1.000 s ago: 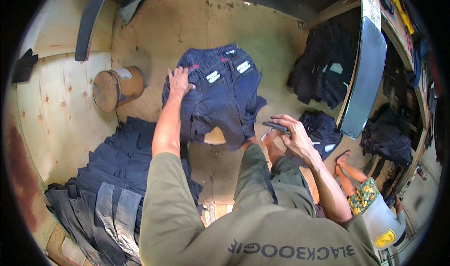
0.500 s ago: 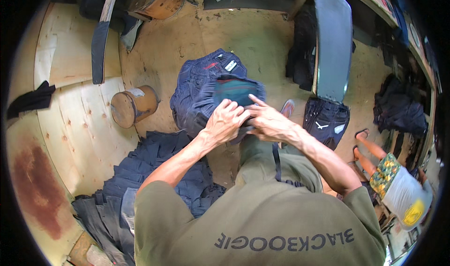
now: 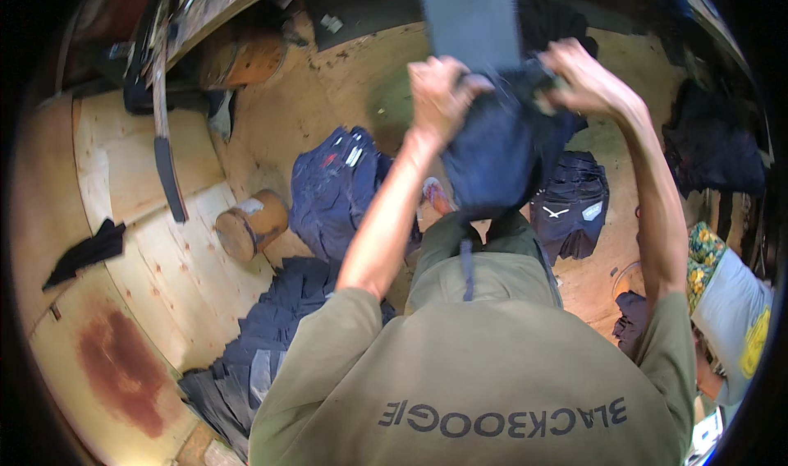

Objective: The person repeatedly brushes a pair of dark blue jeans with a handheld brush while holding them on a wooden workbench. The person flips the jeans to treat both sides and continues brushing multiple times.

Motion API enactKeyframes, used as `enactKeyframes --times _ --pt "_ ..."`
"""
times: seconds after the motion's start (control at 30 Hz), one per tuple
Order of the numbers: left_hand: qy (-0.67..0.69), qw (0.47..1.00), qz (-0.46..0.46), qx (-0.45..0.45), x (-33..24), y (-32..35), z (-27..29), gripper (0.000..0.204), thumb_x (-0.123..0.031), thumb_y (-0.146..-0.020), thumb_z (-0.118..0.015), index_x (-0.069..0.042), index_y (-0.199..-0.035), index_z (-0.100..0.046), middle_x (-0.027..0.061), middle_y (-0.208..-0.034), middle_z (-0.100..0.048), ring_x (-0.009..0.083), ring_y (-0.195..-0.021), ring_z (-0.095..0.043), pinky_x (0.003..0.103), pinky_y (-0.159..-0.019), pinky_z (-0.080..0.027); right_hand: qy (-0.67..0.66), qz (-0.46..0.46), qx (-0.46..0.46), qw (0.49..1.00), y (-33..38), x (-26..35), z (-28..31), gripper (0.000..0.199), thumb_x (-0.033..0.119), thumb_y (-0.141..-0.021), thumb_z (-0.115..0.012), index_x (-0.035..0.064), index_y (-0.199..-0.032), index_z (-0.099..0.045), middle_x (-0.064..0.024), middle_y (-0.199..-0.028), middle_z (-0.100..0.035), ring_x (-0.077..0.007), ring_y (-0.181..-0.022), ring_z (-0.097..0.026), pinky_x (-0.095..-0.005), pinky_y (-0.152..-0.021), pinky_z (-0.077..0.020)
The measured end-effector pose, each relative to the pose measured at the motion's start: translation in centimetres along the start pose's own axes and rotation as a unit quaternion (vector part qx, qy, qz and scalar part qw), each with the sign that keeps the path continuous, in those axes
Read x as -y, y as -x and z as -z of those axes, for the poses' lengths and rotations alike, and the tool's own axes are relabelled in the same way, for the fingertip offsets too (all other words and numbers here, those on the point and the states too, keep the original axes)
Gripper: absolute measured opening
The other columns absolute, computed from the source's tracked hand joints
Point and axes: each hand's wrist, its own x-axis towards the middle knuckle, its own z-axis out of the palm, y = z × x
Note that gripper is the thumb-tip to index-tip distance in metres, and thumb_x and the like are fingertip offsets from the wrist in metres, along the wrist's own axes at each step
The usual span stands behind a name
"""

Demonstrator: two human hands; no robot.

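Note:
A pair of dark blue jeans point(image 3: 491, 158) hangs spread between my two hands, partly blurred. My left hand point(image 3: 443, 96) is closed on its upper left edge, and my right hand point(image 3: 584, 80) grips the upper right edge. Right behind the jeans is the near end of a narrow, grey padded board point(image 3: 472, 22). I cannot tell whether the cloth is over that end or only in front of it. A stack of blue jeans point(image 3: 332, 191) lies on the floor to the left, apart from my hands.
More dark jeans point(image 3: 570, 207) lie at the right below the board. A large dark cloth pile point(image 3: 271, 318) spreads at the lower left beside a brown drum point(image 3: 252, 224). Another person point(image 3: 730, 302) is at the far right. A wooden-edged table point(image 3: 230, 10) crosses the upper left.
Both hands have moved up and right from the blue stack to the padded board, carrying the jeans. They are now farther apart, and the view has shifted.

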Motion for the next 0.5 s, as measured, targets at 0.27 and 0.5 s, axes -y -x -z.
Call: enactKeyframes --times 0.27,0.5 --pt "-0.141 0.983 -0.088 0.074 10.2 -19.3 -4.0 0.048 -0.054 -0.093 -0.078 -0.006 -0.095 -0.068 0.0114 -0.091 -0.072 0.0306 -0.091 -0.066 0.045 -0.085 -0.044 -0.635 -0.188 -0.18 0.728 7.0 2.2 -7.2 0.069 0.05 -0.09 -0.086 0.0033 -0.139 -0.07 -0.0115 -0.136 -0.072 -0.0233 -0.125 -0.067 -0.0424 -0.111 -0.0502" --pt "-0.192 0.907 0.059 0.369 2.5 -18.6 -0.4 0.109 -0.059 -0.066 -0.097 0.001 -0.149 -0.058 0.0238 -0.122 -0.076 0.0412 -0.116 -0.071 0.042 -0.109 -0.051 -0.743 -0.252 0.089 0.614 17.3 12.0 -16.7 0.05 0.05 -0.093 -0.084 0.0052 -0.113 -0.082 -0.003 -0.109 -0.079 -0.016 -0.103 -0.07 -0.0349 -0.094 -0.0511"
